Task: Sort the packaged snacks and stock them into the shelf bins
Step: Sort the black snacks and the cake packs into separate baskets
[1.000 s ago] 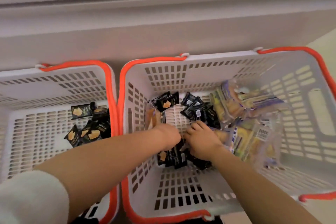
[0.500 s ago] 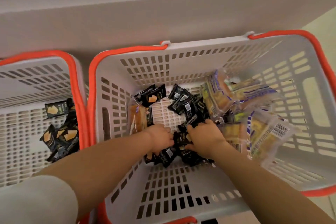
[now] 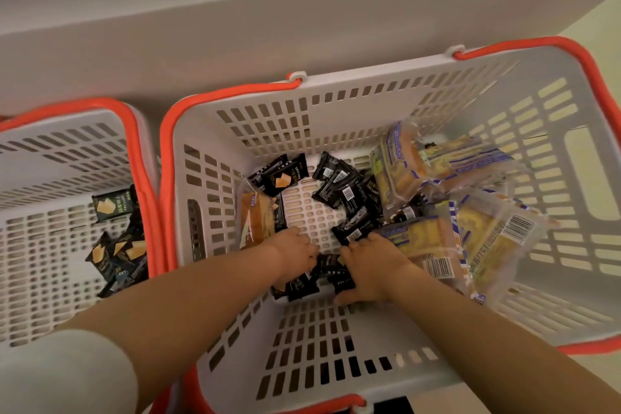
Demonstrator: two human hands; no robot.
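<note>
Both my hands reach down into a white slotted basket (image 3: 386, 84) with orange handles. My left hand (image 3: 295, 254) and my right hand (image 3: 371, 265) curl around a bunch of small black snack packets (image 3: 327, 265) gathered between them on the basket floor. More black packets (image 3: 342, 188) lie toward the far wall. Clear yellow-and-blue cake packs (image 3: 470, 222) are piled on the right side, and one orange pack (image 3: 257, 217) leans against the left wall.
A second white basket (image 3: 50, 158) with an orange handle stands to the left and holds several black packets (image 3: 117, 255). A grey shelf ledge (image 3: 268, 10) runs across the far side. Pale floor shows at the far right.
My hands have drawn the black packets closer toward me and closed tighter on them. The view has shifted right, so the left basket sits further out of frame.
</note>
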